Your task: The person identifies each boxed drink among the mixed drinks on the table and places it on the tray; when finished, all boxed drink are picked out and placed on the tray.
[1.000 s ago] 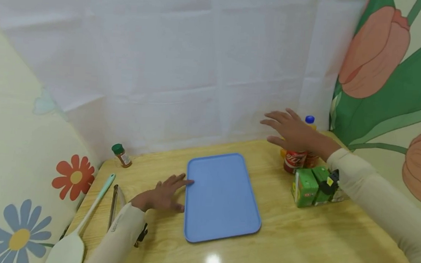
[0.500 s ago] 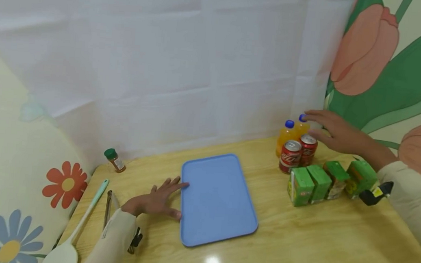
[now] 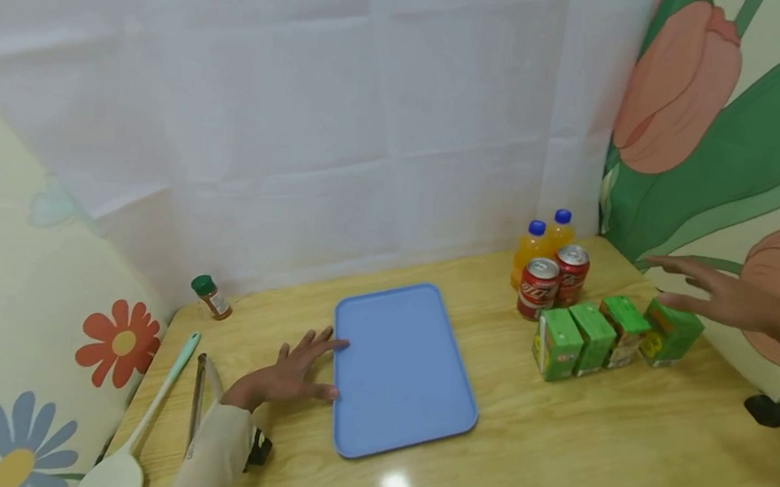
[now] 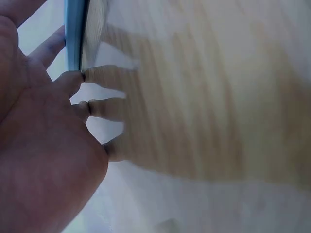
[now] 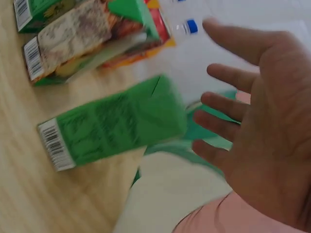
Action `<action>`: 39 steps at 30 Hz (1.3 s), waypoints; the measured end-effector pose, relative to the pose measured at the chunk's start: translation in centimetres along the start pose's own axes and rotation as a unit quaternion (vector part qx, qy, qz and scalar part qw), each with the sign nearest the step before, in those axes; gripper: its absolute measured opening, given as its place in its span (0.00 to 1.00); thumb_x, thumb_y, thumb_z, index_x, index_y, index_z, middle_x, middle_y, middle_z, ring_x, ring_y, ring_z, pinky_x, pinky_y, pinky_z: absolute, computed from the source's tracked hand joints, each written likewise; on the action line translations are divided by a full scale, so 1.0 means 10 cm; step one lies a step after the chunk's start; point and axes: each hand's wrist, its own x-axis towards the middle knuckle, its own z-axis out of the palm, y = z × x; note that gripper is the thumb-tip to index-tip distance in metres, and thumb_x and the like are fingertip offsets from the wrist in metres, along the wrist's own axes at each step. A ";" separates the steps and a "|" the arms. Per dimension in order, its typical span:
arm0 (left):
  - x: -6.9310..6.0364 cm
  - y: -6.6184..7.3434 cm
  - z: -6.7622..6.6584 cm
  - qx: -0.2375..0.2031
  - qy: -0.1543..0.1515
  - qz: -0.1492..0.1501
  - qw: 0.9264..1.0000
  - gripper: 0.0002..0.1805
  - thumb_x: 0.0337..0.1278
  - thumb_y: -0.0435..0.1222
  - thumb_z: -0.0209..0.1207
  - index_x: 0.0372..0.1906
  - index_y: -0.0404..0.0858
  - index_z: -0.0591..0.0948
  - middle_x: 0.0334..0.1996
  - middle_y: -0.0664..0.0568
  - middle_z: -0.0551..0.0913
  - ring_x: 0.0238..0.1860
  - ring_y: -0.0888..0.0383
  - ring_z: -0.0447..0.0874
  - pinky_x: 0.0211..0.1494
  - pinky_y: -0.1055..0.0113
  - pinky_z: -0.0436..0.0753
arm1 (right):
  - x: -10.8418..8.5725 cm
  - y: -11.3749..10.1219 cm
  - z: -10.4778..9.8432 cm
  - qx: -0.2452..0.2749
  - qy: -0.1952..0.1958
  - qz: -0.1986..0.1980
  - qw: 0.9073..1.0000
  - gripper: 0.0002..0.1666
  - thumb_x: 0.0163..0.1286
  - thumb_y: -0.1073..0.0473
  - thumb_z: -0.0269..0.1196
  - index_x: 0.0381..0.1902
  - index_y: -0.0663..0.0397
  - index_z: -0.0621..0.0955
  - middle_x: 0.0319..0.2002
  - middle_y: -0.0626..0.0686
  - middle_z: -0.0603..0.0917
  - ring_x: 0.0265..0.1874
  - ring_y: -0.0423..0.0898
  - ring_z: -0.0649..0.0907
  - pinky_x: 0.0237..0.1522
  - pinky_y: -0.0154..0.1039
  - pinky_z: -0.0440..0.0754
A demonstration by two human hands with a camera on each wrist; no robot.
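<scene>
My left hand (image 3: pixel 285 378) rests with spread fingers at the left edge of the blue tray (image 3: pixel 404 373); the left wrist view shows the palm (image 4: pixel 46 145) beside the tray's rim (image 4: pixel 75 34). Past the right end of a row of green drink cartons, my right hand (image 3: pixel 732 299) hangs in the air, fingers extended and holding nothing. Nearest to it is the rightmost carton (image 3: pixel 670 335), seen in the right wrist view as a green carton (image 5: pixel 119 121) apart from the palm (image 5: pixel 272 116). Other cartons (image 3: pixel 557 346) stand to its left.
Behind the cartons stand red cans (image 3: pixel 538 288) and orange bottles with blue caps (image 3: pixel 530 253). At the left lie tongs (image 3: pixel 198 400) and a pale spatula (image 3: pixel 117 473). A green-capped jar (image 3: pixel 212 297) is near the back edge. White cloth (image 3: pixel 290 116) hangs behind the table.
My right hand has moved right, from above the cans and bottles to beyond the last carton, uncovering them. The left hand stays at the tray's edge. The head view has shifted slightly.
</scene>
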 end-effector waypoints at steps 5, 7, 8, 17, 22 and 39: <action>-0.02 -0.03 0.04 -0.006 0.015 -0.001 1.000 0.47 0.60 0.57 0.65 0.80 0.55 0.55 0.81 0.49 0.39 0.78 0.39 0.23 0.69 0.31 0.21 | -0.17 0.27 0.10 0.086 -0.032 0.027 0.995 0.43 0.81 0.56 0.53 0.82 0.34 0.43 0.78 0.65 0.45 0.69 0.78 0.54 0.54 0.75 0.67; -0.03 -0.04 0.05 -0.008 0.017 -0.003 1.000 0.47 0.60 0.56 0.65 0.80 0.55 0.56 0.81 0.49 0.39 0.78 0.39 0.23 0.68 0.31 0.20 | -0.21 0.38 0.17 0.099 -0.036 0.029 0.994 0.44 0.81 0.57 0.53 0.82 0.32 0.42 0.79 0.64 0.45 0.70 0.78 0.51 0.53 0.76 0.67; -0.04 -0.05 0.06 -0.009 0.016 -0.006 1.000 0.47 0.60 0.56 0.65 0.80 0.55 0.56 0.81 0.50 0.39 0.78 0.39 0.22 0.68 0.32 0.19 | -0.23 0.44 0.21 0.103 -0.041 0.031 0.993 0.44 0.81 0.57 0.53 0.82 0.33 0.42 0.79 0.65 0.43 0.70 0.79 0.48 0.52 0.76 0.66; -0.06 -0.07 0.08 -0.024 0.018 -0.001 1.000 0.46 0.61 0.55 0.65 0.80 0.55 0.56 0.81 0.50 0.40 0.78 0.40 0.22 0.69 0.33 0.19 | -0.37 0.73 0.52 0.136 -0.067 0.105 0.983 0.59 0.79 0.52 0.57 0.76 0.58 0.22 0.72 0.82 0.31 0.65 0.88 0.43 0.51 0.83 0.60; -0.05 -0.05 0.09 -0.027 0.013 -0.002 1.000 0.47 0.61 0.56 0.65 0.80 0.56 0.56 0.81 0.51 0.39 0.78 0.41 0.22 0.69 0.33 0.18 | -0.40 0.75 0.54 0.131 -0.048 0.082 0.987 0.55 0.79 0.56 0.55 0.77 0.63 0.27 0.73 0.82 0.40 0.66 0.85 0.50 0.55 0.77 0.66; -0.07 -0.05 0.09 -0.016 0.023 -0.009 1.000 0.47 0.60 0.56 0.65 0.80 0.55 0.56 0.81 0.50 0.39 0.78 0.41 0.21 0.69 0.34 0.18 | -0.27 0.66 0.52 0.067 0.005 0.080 0.995 0.53 0.78 0.53 0.59 0.77 0.72 0.37 0.70 0.81 0.52 0.63 0.77 0.63 0.50 0.70 0.74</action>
